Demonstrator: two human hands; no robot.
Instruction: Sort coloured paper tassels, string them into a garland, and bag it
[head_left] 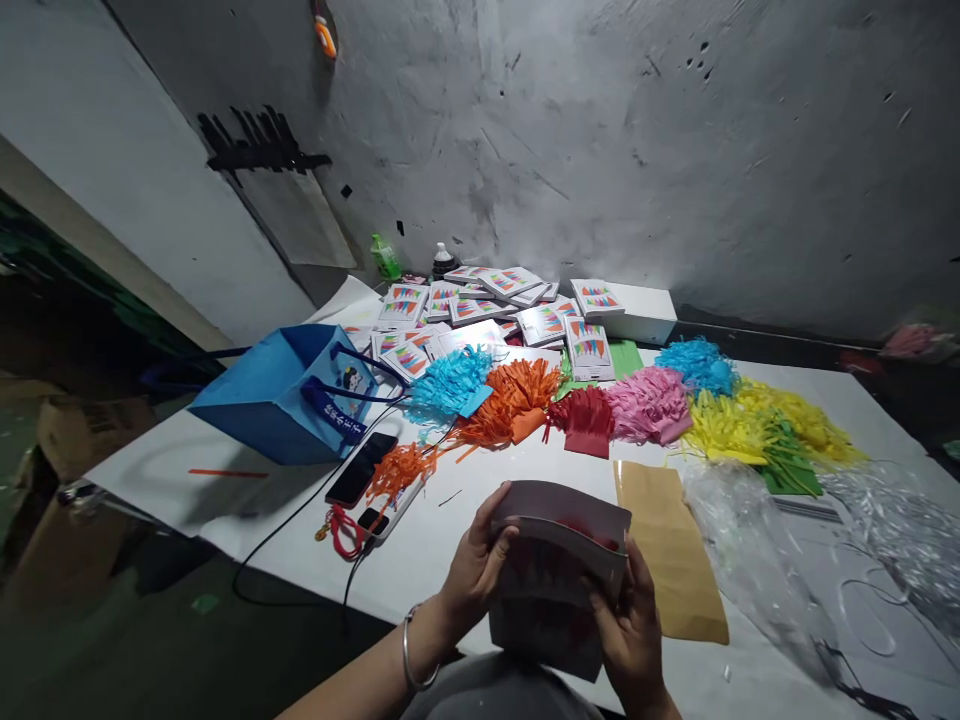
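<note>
My left hand (472, 570) and my right hand (634, 625) both grip a flat paper packet (559, 555) at the near edge of the white table (480, 510). The packet bows open at its top and red fringed paper shows inside. My left hand's thumb hooks over the packet's upper left corner; my right hand's fingers wrap its lower right side. A silver bangle (411, 655) sits on my left wrist. Beyond the packet lie piles of fringed paper: blue (448, 385), orange (514, 395), red (585, 418), pink (651, 403) and yellow (739, 425).
A brown envelope (670, 545) lies right of my hands, next to crumpled clear plastic (739, 530). A blue gift bag (289, 400) lies on its side at left, with a black phone (361, 468) and a power strip (390, 510) nearby. Several printed packets (495, 300) and a white box (641, 312) sit by the wall.
</note>
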